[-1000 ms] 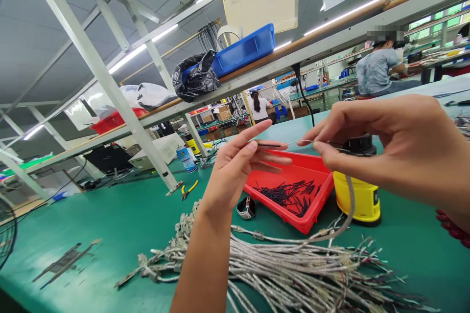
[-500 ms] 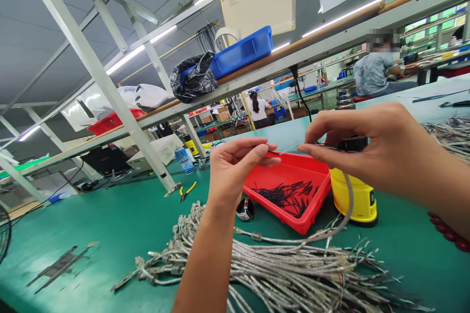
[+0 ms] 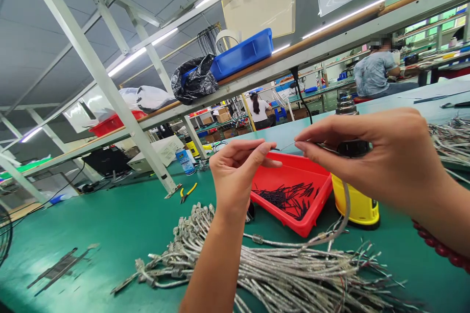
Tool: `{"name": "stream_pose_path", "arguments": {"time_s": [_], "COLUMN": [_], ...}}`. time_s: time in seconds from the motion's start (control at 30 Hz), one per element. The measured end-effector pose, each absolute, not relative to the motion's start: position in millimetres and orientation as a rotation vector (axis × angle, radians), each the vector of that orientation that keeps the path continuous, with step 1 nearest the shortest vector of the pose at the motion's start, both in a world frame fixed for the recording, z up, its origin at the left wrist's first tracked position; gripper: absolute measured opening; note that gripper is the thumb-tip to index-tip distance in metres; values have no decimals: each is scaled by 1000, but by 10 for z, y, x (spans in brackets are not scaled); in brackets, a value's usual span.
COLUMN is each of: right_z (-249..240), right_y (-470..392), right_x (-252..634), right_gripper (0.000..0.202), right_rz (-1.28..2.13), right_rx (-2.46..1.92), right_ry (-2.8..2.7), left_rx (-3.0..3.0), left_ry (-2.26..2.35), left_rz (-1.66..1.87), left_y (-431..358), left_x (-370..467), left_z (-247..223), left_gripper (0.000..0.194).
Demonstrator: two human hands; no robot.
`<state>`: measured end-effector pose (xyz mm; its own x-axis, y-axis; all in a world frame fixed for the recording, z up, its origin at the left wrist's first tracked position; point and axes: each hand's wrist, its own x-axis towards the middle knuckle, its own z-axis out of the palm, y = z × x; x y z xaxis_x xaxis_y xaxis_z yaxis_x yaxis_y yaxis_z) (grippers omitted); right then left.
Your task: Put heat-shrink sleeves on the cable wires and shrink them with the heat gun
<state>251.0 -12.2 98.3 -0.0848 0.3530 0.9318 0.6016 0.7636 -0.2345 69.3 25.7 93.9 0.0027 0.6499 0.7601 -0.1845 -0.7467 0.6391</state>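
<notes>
Between finger and thumb, my left hand (image 3: 242, 161) pinches a short black tube (image 3: 274, 149), like those in the red tray (image 3: 316, 212) below. My right hand (image 3: 367, 144) is closed on the stripped end of a grey cable (image 3: 347, 205), and a thin bare wire (image 3: 288, 146) runs from its fingertips to the tube. Whether the wire is inside the tube is too small to tell. The cable curves down to a bundle of grey cables (image 3: 286, 266) under my forearms. Several black tubes (image 3: 275, 197) lie loose in the tray.
A yellow heat device (image 3: 354, 205) with a metal nozzle stands behind my right hand. Yellow-handled cutters (image 3: 188, 192) and a blue spray can (image 3: 184, 162) are on the green bench (image 3: 121, 225). More cables (image 3: 451, 139) lie far right. Two people sit further back.
My right hand has shifted slightly left, its fingertips closer to my left hand. My left hand moved a little to the right, still pinching the black tube.
</notes>
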Motion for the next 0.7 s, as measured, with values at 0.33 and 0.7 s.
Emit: {"name": "stream_pose_path", "arguments": {"time_s": [0.33,0.7], "right_z": [1023,1027], "right_y": [-121,-116], "right_x": [2522,2608], "right_gripper": [11,14], "right_rz": [-17,182], "right_rx": [-761,-760], "right_ry": [-1729,-1953], "left_rx": [1849,2534], "left_ry": [524,715], "left_rz": [1558,1396], "left_y": [199,56], "left_x": [636,528], "left_z": [973,1052], "left_gripper": [12,7]}}
